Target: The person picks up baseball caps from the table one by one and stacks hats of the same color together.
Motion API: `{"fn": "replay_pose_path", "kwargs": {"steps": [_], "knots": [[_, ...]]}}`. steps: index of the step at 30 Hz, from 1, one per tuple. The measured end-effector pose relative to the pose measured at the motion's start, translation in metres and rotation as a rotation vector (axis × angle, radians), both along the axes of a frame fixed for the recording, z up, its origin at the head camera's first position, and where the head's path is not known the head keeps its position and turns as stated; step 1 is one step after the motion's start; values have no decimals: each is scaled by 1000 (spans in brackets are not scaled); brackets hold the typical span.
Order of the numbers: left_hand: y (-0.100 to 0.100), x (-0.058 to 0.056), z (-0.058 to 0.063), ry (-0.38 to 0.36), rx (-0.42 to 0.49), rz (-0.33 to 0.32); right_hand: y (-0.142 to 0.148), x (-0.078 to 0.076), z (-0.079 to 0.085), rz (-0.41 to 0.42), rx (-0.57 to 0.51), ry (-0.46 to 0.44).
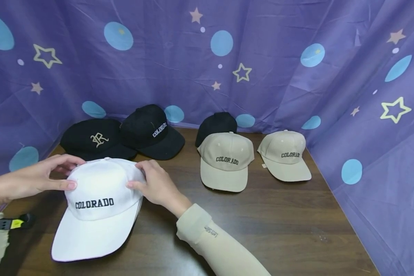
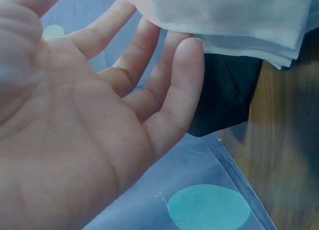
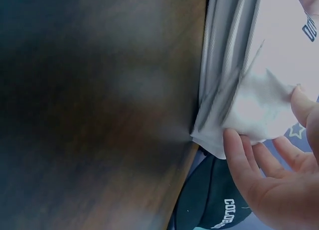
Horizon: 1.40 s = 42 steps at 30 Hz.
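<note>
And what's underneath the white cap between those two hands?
Beneath the white cap, the right wrist view shows several white layers, probably more stacked caps. Their exact number can't be told, and whatever their crowns cover is hidden.

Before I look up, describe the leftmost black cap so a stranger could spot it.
On the wooden table, go to the back left corner, behind the stacked white caps. It's the black cap with a gold R; its black neighbour reads COLORADO.
</note>
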<state>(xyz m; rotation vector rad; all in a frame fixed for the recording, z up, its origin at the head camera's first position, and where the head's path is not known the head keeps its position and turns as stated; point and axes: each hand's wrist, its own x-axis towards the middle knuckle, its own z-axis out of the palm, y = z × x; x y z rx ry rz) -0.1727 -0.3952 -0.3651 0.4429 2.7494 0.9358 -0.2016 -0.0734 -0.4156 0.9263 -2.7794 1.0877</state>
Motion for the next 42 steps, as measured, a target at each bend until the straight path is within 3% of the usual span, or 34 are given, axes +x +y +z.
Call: {"fn": "replay_pose_path", "kwargs": {"steps": [8, 13, 21, 26, 31, 37, 40, 42], "knots": [[-3, -1, -1, 13, -88, 44, 0, -2, 1, 21, -5, 20], [-2, -1, -2, 32, -106, 57, 15, -3, 8, 66, 12, 50], [1, -1, 0, 89, -96, 50, 84, -15, 32, 137, -130, 114], [10, 2, 15, 161, -101, 72, 141, -20, 46, 94, -218, 126], [48, 9, 49, 312, -87, 84, 196, -24, 56, 13, -253, 95], [117, 11, 92, 417, 18, -37, 238, -26, 63, -96, -306, 120], [150, 5, 100, 449, 46, -86, 247, -20, 72, -130, -336, 129], [171, -1, 99, 451, 76, -99, 251, -15, 79, -150, -342, 134]]}}
